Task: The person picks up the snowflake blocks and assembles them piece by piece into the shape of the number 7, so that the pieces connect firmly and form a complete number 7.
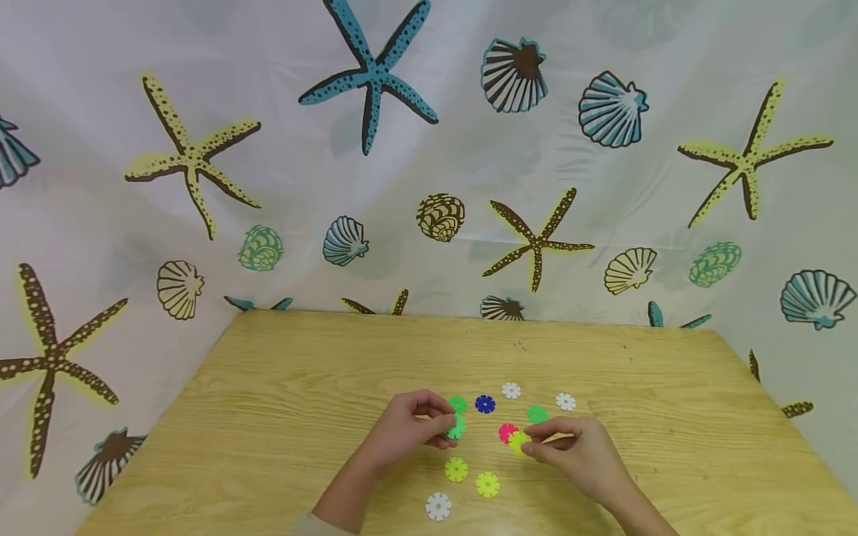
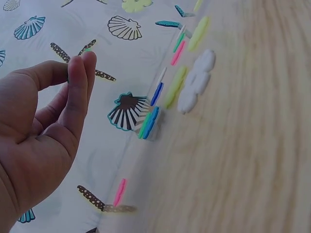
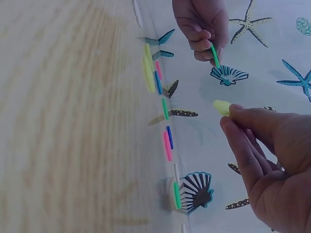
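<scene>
My left hand (image 1: 405, 428) pinches a green notched plastic disc (image 1: 457, 428) between thumb and fingers. In the right wrist view, that green disc (image 3: 215, 55) appears edge-on below the left hand (image 3: 201, 29). My right hand (image 1: 579, 454) holds a yellow notched disc (image 1: 517, 444) by its edge, thumb against the fingertips. The yellow disc overlaps a pink disc (image 1: 507, 432) in the head view; the right wrist view has the yellow disc (image 3: 222, 108) raised at the fingertips. Another green disc (image 1: 459, 403) lies just behind the left hand's disc. The left hand (image 2: 53, 107) mostly hides its disc in its own wrist view.
Around the hands on the wooden table (image 1: 281, 417) lie a blue disc (image 1: 485, 404), a green disc (image 1: 538, 414), two white discs at the back and a white disc (image 1: 438, 506) in front. Two yellow discs (image 1: 487, 485) lie nearer me. A shell-and-starfish-patterned cloth (image 1: 281, 179) surrounds the table.
</scene>
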A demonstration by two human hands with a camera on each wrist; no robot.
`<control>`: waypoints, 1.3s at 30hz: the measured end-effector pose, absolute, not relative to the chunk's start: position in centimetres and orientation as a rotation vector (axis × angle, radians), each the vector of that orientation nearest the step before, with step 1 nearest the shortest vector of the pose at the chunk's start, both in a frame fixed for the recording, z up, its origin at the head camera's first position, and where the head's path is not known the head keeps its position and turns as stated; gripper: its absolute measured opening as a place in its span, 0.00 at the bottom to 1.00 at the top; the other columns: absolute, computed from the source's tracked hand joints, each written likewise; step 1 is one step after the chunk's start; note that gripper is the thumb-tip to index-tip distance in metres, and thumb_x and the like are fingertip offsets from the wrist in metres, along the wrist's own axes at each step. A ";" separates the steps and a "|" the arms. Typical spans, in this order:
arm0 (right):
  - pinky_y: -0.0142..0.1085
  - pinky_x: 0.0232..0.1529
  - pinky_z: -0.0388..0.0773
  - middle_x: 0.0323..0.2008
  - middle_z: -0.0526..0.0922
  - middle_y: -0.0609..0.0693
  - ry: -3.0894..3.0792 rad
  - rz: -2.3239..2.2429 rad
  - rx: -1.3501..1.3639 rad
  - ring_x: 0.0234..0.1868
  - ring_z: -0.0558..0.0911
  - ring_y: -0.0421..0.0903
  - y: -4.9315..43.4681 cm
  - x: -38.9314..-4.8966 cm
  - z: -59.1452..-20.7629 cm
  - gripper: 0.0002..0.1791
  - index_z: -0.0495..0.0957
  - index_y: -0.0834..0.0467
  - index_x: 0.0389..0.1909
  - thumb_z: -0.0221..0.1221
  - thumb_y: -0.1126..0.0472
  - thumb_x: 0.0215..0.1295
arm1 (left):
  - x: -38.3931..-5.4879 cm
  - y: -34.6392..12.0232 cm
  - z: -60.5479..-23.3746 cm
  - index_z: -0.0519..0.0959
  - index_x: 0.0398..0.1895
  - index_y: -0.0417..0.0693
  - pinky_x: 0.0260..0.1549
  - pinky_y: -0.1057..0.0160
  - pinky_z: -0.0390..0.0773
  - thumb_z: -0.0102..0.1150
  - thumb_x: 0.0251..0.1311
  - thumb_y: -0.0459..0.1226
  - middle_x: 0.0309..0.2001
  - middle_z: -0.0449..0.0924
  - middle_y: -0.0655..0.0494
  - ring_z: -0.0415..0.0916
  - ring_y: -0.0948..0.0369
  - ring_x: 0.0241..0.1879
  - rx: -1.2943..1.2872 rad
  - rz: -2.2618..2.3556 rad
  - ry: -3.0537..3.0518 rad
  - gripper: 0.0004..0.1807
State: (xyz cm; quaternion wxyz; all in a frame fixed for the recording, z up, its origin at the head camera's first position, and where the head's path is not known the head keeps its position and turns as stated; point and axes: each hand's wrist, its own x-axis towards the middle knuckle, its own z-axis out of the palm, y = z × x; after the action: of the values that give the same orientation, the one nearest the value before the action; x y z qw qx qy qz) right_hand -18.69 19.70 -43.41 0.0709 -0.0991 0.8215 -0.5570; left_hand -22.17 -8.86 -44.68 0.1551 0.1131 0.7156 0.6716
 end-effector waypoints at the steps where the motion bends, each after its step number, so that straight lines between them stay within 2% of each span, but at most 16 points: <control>1: 0.36 0.38 0.87 0.46 0.88 0.60 2.470 -1.676 -0.300 0.38 0.90 0.53 19.7 -18.7 -43.4 0.16 0.87 0.63 0.43 0.71 0.57 0.59 | -22.1 -8.8 -44.7 0.77 0.46 0.31 0.37 0.61 0.87 0.62 0.66 0.33 0.34 0.79 0.49 0.86 0.59 0.30 0.327 1.925 2.043 0.13; 5: 0.35 0.39 0.87 0.47 0.87 0.61 2.450 -1.703 -0.310 0.40 0.90 0.54 19.5 -18.6 -43.4 0.16 0.86 0.64 0.43 0.70 0.57 0.60 | -21.9 -8.5 -44.4 0.77 0.47 0.30 0.36 0.62 0.87 0.61 0.66 0.33 0.34 0.79 0.48 0.86 0.59 0.30 0.344 1.930 2.021 0.13; 12: 0.34 0.41 0.87 0.44 0.88 0.60 2.430 -1.762 -0.322 0.41 0.89 0.56 18.7 -18.0 -43.2 0.15 0.86 0.63 0.41 0.70 0.56 0.60 | -21.8 -8.2 -44.4 0.77 0.46 0.28 0.36 0.62 0.88 0.61 0.66 0.31 0.37 0.80 0.41 0.86 0.59 0.30 0.366 1.926 2.007 0.12; 16: 0.34 0.41 0.87 0.45 0.88 0.60 2.455 -1.764 -0.355 0.40 0.89 0.56 18.2 -17.7 -43.1 0.13 0.87 0.63 0.40 0.70 0.57 0.61 | -21.7 -7.9 -44.5 0.78 0.46 0.29 0.36 0.61 0.88 0.62 0.66 0.32 0.37 0.80 0.43 0.86 0.59 0.30 0.365 1.918 1.992 0.12; 25: 0.32 0.41 0.86 0.44 0.88 0.60 2.454 -1.809 -0.394 0.38 0.89 0.41 17.7 -17.4 -43.2 0.14 0.86 0.64 0.43 0.69 0.58 0.62 | -21.1 -7.4 -44.0 0.79 0.46 0.32 0.39 0.55 0.88 0.63 0.66 0.34 0.37 0.80 0.44 0.87 0.57 0.31 0.399 1.882 1.978 0.12; 32: 0.32 0.41 0.86 0.43 0.89 0.59 2.471 -1.815 -0.357 0.38 0.89 0.41 17.5 -17.2 -43.4 0.13 0.87 0.62 0.42 0.70 0.58 0.60 | -20.8 -7.0 -43.6 0.79 0.45 0.33 0.39 0.56 0.88 0.63 0.65 0.35 0.35 0.79 0.49 0.88 0.57 0.32 0.401 1.875 1.934 0.12; 39: 0.31 0.41 0.86 0.41 0.89 0.56 2.520 -1.809 -0.430 0.38 0.89 0.38 17.3 -17.1 -43.3 0.12 0.88 0.60 0.40 0.70 0.57 0.60 | -20.7 -6.9 -43.8 0.79 0.47 0.33 0.38 0.59 0.88 0.63 0.66 0.35 0.37 0.79 0.48 0.88 0.56 0.33 0.393 1.875 1.918 0.13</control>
State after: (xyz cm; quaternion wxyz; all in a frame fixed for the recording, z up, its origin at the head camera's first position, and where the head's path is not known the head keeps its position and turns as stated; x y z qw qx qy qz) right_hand -17.07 17.28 -43.35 0.0048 -0.1372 0.8047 -0.5776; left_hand -20.75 -6.89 -43.77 0.2138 0.1416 0.6912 0.6757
